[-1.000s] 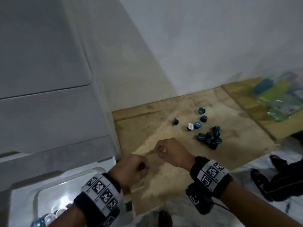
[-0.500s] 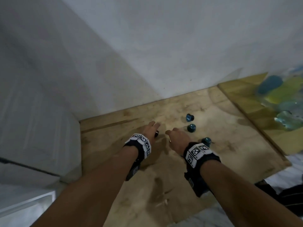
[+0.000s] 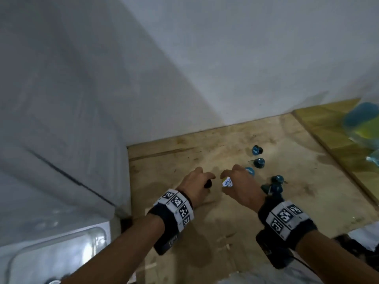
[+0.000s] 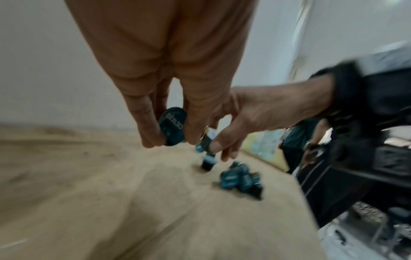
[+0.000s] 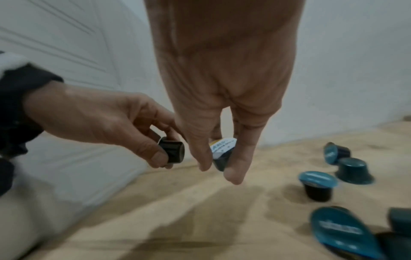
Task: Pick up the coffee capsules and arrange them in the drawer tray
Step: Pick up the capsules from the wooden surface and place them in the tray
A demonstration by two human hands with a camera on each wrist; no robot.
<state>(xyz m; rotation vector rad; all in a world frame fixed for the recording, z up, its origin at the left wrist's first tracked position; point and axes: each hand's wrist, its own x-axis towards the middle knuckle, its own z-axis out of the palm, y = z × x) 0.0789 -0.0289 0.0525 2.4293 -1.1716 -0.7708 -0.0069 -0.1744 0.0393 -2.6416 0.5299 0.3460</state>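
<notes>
Since half a second ago both hands have lifted off the scuffed plywood board (image 3: 205,232): the left hand (image 3: 195,186) pinches a dark teal-lidded coffee capsule (image 4: 173,127), its lettering blurred, perhaps "espresso"; the right hand (image 3: 240,186) pinches a white-and-yellow-lidded dark capsule (image 5: 222,153). Loose teal capsules (image 3: 258,162) lie just beyond.
</notes>
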